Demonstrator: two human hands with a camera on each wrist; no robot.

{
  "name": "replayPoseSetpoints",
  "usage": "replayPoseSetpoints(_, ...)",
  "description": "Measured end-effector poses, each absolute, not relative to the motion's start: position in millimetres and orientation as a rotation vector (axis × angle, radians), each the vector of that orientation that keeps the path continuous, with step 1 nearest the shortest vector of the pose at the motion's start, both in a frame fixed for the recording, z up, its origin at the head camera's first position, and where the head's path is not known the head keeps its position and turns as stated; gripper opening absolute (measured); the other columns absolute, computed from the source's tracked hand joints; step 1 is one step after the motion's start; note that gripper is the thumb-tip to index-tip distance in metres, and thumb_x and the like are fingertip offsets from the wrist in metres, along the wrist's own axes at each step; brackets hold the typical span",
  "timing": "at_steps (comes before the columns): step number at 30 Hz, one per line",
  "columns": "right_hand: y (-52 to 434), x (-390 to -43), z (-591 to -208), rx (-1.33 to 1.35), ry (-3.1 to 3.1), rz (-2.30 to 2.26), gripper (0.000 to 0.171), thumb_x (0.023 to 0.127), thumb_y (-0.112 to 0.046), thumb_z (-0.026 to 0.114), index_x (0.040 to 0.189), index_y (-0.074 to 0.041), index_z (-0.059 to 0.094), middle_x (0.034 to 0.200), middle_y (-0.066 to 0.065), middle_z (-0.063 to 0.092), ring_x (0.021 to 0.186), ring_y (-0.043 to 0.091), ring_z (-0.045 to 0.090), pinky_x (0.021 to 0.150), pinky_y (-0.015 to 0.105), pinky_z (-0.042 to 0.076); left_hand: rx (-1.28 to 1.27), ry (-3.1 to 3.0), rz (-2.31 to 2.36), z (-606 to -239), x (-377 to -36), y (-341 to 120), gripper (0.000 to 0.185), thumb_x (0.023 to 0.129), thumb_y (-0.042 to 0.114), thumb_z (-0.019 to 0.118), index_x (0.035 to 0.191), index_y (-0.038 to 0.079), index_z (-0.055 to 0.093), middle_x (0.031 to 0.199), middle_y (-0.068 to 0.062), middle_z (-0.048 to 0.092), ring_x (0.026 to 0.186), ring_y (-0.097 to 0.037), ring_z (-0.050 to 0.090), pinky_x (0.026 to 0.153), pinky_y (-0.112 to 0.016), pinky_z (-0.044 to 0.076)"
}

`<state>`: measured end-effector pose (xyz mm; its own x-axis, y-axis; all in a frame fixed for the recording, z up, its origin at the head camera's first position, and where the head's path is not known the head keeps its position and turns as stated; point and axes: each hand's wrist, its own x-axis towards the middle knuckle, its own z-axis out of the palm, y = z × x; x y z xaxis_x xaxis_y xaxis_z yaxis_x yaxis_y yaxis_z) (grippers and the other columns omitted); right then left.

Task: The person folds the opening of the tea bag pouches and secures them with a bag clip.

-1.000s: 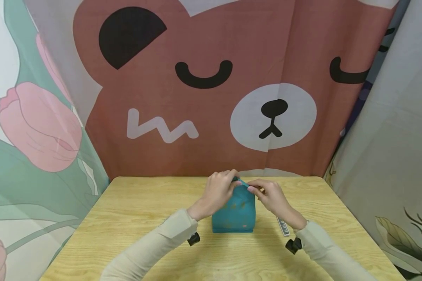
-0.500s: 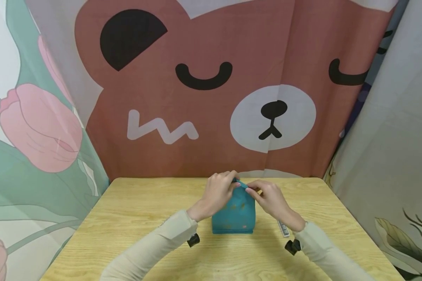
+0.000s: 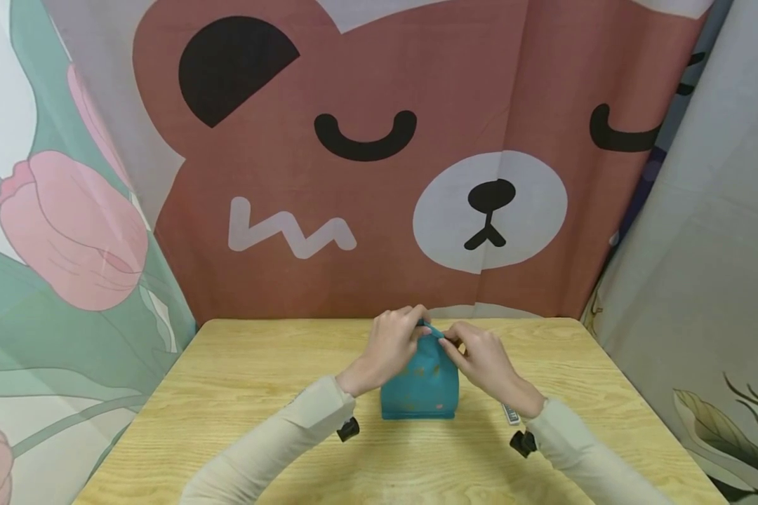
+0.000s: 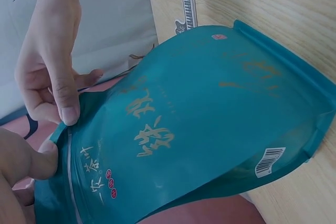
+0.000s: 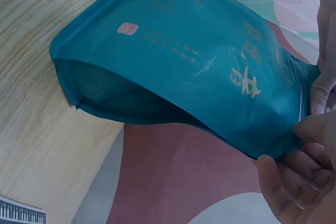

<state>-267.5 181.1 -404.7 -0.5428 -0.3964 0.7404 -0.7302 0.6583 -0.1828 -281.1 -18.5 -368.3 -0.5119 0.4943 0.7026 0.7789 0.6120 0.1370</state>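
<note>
A teal stand-up tea pouch (image 3: 420,393) with gold lettering stands upright on the table. The left hand (image 3: 390,344) grips its top edge at the left corner, thumb in front and fingers behind. Toward the other end of that edge, the right hand (image 3: 488,359) pinches the pouch between thumb and fingers. A pale zip line (image 4: 72,177) runs just under the top edge in the left wrist view, with the right thumb right at it. The right wrist view shows the folded-in side gusset (image 5: 115,95) of the pouch. Fingers behind the pouch are partly hidden.
A flat white strip with a piano-key pattern (image 3: 512,415) lies on the wooden table (image 3: 259,393), right of the pouch and partly covered by the right wrist. Behind the table hangs a bear-print curtain (image 3: 290,280). Printed cloths hang on both sides.
The right hand has slid slightly left along the pouch's top edge, toward the left hand. Its wrist covers more of the white strip. The left hand and pouch have stayed in place.
</note>
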Motion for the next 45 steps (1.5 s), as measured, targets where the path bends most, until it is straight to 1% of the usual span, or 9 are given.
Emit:
replayPoseSetpoints(5,178.4,-267.0,-405.6,0.857,-2.167,0.587,0.018,0.087,-0.004,0.076,0.084,-0.013,0.060,0.075,-0.006,0.057,0.058,0.002,0.051,0.047,0.017,0.039,-0.991,-2.220,-0.586,-366.5,-281.1,-18.3,0.007,0.094,0.016,0.068,0.094,0.009,0.067,0.073,0.000,0.063,0.053,-0.009,0.054,0.050,-0.017,0.038)
replayPoseSetpoints(15,175.4,-267.3,-409.3,0.844,-2.111,0.524,0.025,0.083,0.000,0.078,0.081,-0.012,0.056,0.070,-0.005,0.051,0.054,0.003,0.043,0.045,0.018,0.035,-0.993,-2.226,-0.576,-365.7,-279.9,-17.5,0.009,0.094,0.017,0.069,0.096,0.008,0.068,0.076,-0.002,0.065,0.054,-0.011,0.055,0.052,-0.018,0.039)
replayPoseSetpoints(20,175.1,-269.8,-411.3,0.861,-2.086,0.498,0.030,0.080,0.003,0.080,0.079,-0.011,0.053,0.070,-0.003,0.048,0.054,0.004,0.042,0.046,0.018,0.034,-0.991,-2.222,-0.576,-366.3,-280.1,-18.1,0.008,0.093,0.015,0.071,0.096,0.008,0.068,0.076,-0.002,0.065,0.055,-0.010,0.055,0.052,-0.018,0.039)
replayPoseSetpoints(24,174.7,-270.8,-411.6,0.875,-2.081,0.486,0.032,0.079,0.004,0.080,0.078,-0.010,0.051,0.070,-0.003,0.047,0.053,0.005,0.041,0.046,0.019,0.034,-0.990,-2.218,-0.576,-366.9,-280.8,-18.4,0.007,0.092,0.014,0.071,0.096,0.009,0.068,0.075,-0.002,0.065,0.055,-0.010,0.056,0.051,-0.018,0.039)
replayPoseSetpoints(26,174.2,-270.7,-411.4,0.874,-2.086,0.485,0.032,0.080,0.004,0.080,0.078,-0.010,0.051,0.069,-0.003,0.046,0.053,0.005,0.041,0.045,0.019,0.034,-0.990,-2.219,-0.574,-366.6,-280.6,-18.6,0.008,0.092,0.015,0.071,0.096,0.008,0.068,0.076,-0.002,0.065,0.055,-0.011,0.056,0.052,-0.018,0.040)
replayPoseSetpoints(31,172.8,-271.0,-411.5,0.857,-2.100,0.479,0.033,0.080,0.002,0.080,0.078,-0.010,0.049,0.069,-0.003,0.045,0.053,0.005,0.041,0.045,0.019,0.035,-0.988,-2.249,-0.553,-367.2,-279.6,-18.7,0.015,0.090,0.023,0.074,0.097,0.010,0.071,0.081,0.000,0.066,0.059,-0.011,0.057,0.057,-0.021,0.042)
replayPoseSetpoints(35,172.9,-272.0,-411.8,0.851,-2.102,0.480,0.036,0.079,0.003,0.081,0.077,-0.011,0.047,0.068,-0.003,0.044,0.052,0.006,0.039,0.045,0.019,0.034,-0.982,-2.261,-0.525,-368.3,-278.5,-17.8,0.014,0.091,0.026,0.073,0.096,0.013,0.073,0.083,0.001,0.066,0.061,-0.011,0.057,0.058,-0.023,0.041)
replayPoseSetpoints(39,173.7,-272.9,-412.0,0.845,-2.101,0.505,0.036,0.077,0.003,0.082,0.077,-0.010,0.048,0.069,-0.002,0.047,0.052,0.007,0.043,0.045,0.019,0.035,-0.976,-2.254,-0.473,-368.2,-278.1,-16.5,0.013,0.091,0.026,0.072,0.095,0.013,0.072,0.082,0.000,0.066,0.062,-0.011,0.057,0.057,-0.022,0.040)
replayPoseSetpoints(45,176.2,-272.9,-410.7,0.872,-2.108,0.570,0.030,0.076,0.000,0.082,0.079,-0.009,0.053,0.072,-0.002,0.053,0.056,0.007,0.049,0.047,0.020,0.041,-0.978,-2.243,-0.401,-369.2,-279.2,-14.6,0.012,0.092,0.024,0.071,0.095,0.013,0.070,0.081,0.000,0.065,0.065,-0.012,0.058,0.057,-0.021,0.038)
